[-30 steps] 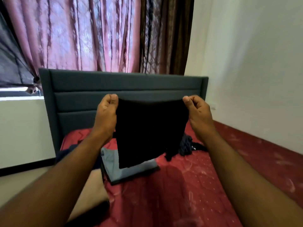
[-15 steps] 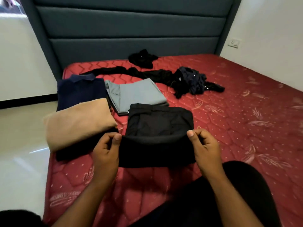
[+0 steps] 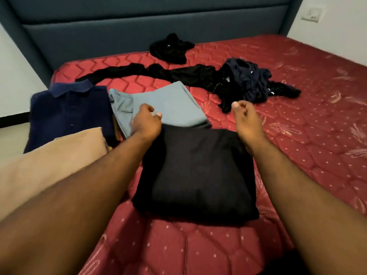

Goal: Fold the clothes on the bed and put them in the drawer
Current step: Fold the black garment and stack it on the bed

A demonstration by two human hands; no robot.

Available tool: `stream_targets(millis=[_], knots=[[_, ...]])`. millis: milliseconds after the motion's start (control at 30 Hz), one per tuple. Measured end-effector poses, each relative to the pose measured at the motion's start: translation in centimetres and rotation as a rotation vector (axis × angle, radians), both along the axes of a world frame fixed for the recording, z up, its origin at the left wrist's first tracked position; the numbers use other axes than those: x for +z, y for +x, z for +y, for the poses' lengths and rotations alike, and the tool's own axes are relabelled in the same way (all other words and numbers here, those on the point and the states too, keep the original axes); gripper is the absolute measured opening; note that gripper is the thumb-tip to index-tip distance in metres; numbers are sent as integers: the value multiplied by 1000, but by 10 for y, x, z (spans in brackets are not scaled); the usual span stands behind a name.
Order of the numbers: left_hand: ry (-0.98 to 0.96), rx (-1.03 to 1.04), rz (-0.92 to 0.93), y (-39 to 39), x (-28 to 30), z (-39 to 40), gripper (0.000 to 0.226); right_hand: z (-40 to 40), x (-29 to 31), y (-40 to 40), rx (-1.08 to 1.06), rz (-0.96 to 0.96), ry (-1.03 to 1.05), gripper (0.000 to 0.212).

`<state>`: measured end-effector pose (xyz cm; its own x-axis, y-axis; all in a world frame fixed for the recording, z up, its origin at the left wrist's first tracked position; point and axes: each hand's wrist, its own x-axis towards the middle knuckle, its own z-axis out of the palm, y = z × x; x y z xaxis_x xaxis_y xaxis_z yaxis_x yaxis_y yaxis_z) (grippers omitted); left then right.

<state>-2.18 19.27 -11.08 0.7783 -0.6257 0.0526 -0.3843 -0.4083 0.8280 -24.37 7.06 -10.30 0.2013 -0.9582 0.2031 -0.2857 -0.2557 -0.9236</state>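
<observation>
Left hand (image 3: pixel 146 121): fingers loosely curled, holding nothing, at the far left corner of the folded black garment (image 3: pixel 196 173); whether the heel of the hand touches the cloth cannot be told.

Right hand (image 3: pixel 245 118): fingers loosely curled, thumb raised, holding nothing, at the far right corner of the same garment.

Folded black garment: lies flat on the red mattress (image 3: pixel 297 155), between the two forearms, on the near side of both hands.

Folded grey trousers (image 3: pixel 170 104): just beyond the left hand, their near edge meeting the black garment.

Folded navy polo shirt (image 3: pixel 69 110): left of the left hand.

Folded tan garment (image 3: pixel 49 161): left of the left forearm, overlapping the navy shirt.

Unfolded dark clothes (image 3: pixel 246 80): in a heap beyond the right hand, apart from it.

Black bundle (image 3: pixel 170 48): farther off, by the headboard (image 3: pixel 139 32).
</observation>
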Motion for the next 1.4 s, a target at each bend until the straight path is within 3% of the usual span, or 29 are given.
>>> stream_targets(millis=[100,167,267,367,467,533,633,733,867,900,967,1100,1133,1200,1267,1400], knots=[[-26,-32,25,-7,-24,10,16,-3,-31,-34,-57,-3,117,25],[16,-32,56,-19,-57,39,31,9,-66,-67,-61,133,293,33],[221,-22,148,-31,-99,78,81,21,-92,-83,-53,386,544,64],[241,-28,33,-38,-107,95,75,54,-91,-78,-80,304,631,90],[170,-50,211,-41,-96,111,93,95,-94,-83,-48,299,628,124],[179,-59,334,-55,-90,130,92,115,-85,-91,-32,252,700,116],[69,-78,351,-76,-90,144,65,118,-76,-98,34,149,839,106],[-125,-70,325,-79,-84,157,58,119,-68,-108,4,142,743,98],[128,-127,321,-92,-94,190,67,128,-75,-121,91,507,712,109],[202,-107,256,-91,-93,197,57,131,-73,-118,48,513,712,106],[212,-7,221,-83,-89,190,48,131,-68,-111,-50,339,708,103],[52,87,702,-54,-88,166,91,135,-58,-89,-74,29,698,81],[63,76,804,-53,-88,162,86,136,-61,-86,-63,-26,724,69],[100,32,892,-60,-64,160,53,138,-61,-82,-27,-78,772,44],[130,-45,927,-63,-49,151,30,134,-59,-81,-13,-83,793,33],[5,-106,1019,-60,-40,133,36,123,-52,-78,59,-176,818,36]])
